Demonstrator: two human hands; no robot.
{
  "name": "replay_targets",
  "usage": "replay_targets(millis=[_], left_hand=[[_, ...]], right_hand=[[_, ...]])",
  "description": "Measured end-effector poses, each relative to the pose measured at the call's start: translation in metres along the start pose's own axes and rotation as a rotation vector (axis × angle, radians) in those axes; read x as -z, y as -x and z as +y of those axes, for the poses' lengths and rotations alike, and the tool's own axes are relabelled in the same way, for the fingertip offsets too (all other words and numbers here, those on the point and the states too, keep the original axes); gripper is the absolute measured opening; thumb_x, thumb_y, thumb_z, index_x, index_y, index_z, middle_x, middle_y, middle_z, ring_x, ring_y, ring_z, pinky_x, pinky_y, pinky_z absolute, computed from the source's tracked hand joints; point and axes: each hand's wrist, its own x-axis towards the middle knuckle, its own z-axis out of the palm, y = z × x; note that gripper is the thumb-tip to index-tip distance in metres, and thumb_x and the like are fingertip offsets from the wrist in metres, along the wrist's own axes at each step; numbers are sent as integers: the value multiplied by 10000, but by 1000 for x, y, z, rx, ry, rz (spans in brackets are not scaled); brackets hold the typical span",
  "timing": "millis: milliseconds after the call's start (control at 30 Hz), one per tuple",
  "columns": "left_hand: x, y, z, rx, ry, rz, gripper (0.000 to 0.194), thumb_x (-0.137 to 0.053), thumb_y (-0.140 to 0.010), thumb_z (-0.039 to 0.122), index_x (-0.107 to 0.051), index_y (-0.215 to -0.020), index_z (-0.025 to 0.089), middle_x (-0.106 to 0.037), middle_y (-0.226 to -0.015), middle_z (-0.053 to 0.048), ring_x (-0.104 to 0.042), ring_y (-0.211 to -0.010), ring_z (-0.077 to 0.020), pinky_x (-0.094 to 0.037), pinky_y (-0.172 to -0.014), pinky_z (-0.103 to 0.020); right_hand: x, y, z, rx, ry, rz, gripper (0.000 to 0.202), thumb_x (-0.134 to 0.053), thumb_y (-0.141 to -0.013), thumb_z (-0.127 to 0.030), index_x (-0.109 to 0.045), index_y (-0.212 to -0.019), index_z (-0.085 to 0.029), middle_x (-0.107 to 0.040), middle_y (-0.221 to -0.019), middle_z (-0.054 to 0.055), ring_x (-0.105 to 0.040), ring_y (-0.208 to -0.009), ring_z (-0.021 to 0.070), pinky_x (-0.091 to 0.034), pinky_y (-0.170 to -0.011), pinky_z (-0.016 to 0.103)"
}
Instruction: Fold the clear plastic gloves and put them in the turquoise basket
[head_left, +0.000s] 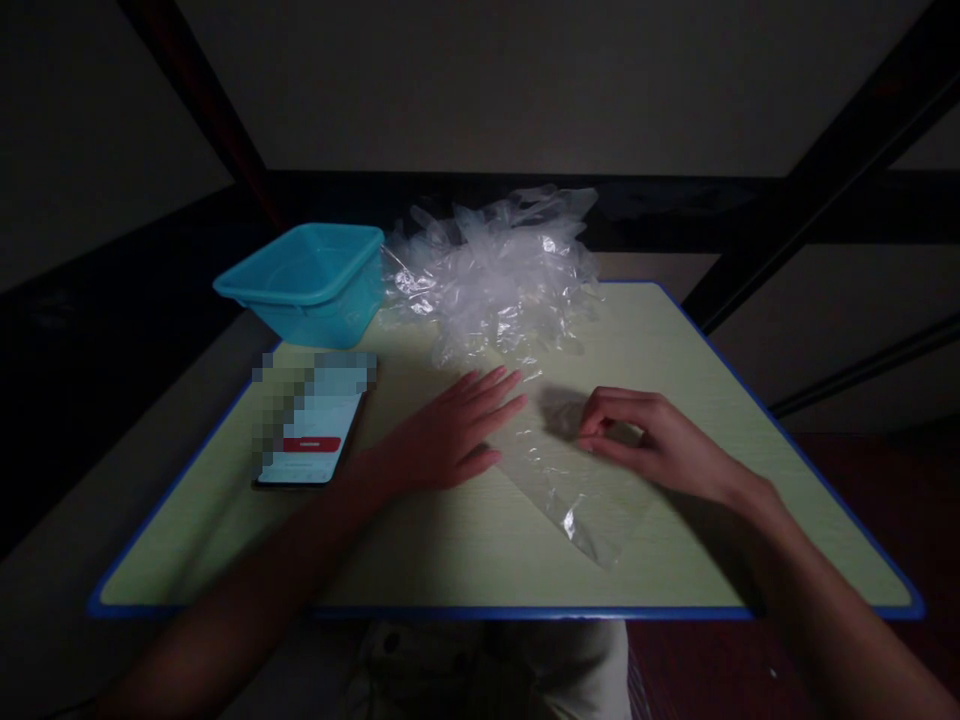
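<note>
On the table lies a thin, clear plastic piece [566, 500], flat and creased, that looks like a disposable glove. My left hand [457, 430] is palm down with its fingers stretched and spread, the fingertips at the left edge of this plastic. Over its right side is my right hand [645, 435], thumb and forefinger pinched together and the other fingers curled. Whether the pinch holds a bit of the film, I cannot make out. Just beyond my hands is a heap of crumpled clear plastic gloves [502, 270].
A blue plastic basket [330, 300] stands at the table's back left corner, against the heap. A phone [315, 430] with a lit screen lies left of my left hand. The pale table [420, 560] has a blue edge. Dark bars and a wall stand behind.
</note>
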Motion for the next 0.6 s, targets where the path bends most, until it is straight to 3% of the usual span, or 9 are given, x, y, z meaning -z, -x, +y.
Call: replay_targets(millis=[100,200,333,600], left_hand=[[-5,-1,5,-1,-15,5,527,-383,-906,286,-274,-1388,103,-240,-1484,-171,-128,-1392,-255,-158,-1104,-456],[-15,-3,14,-37,-10,-31,514,-377,-908,300,-293,-1384,128,-295,-1472,-129,-164,-1386,-238,-152,-1108,-437],[-22,-5,21,-12,-5,-79,512,-380,-917,348,-312,-1376,131,-306,-1470,-113,-201,-1377,-227,-139,-1113,-412],[-17,-6,22,37,13,-165,571,-438,-894,350,-292,-1386,100,-246,-1490,-114,-164,-1385,-237,-132,-1116,-410]], right_hand=[[-14,4,-17,192,45,-151,314,-464,-907,-354,-597,-1093,-139,-629,-1075,112,-582,-993,193,-472,-850,349],[-28,17,-28,271,155,-293,617,-484,-874,-464,-380,-1365,-106,-412,-1403,166,-325,-1319,254,-277,-1077,460],[-42,41,-29,247,206,-372,801,-474,-846,-540,-150,-1438,-108,-226,-1473,164,-194,-1369,251,-199,-1114,459],[-51,87,-30,219,381,-348,864,-532,-828,-503,-64,-1447,-123,-276,-1456,131,-299,-1329,260,-306,-1081,447]])
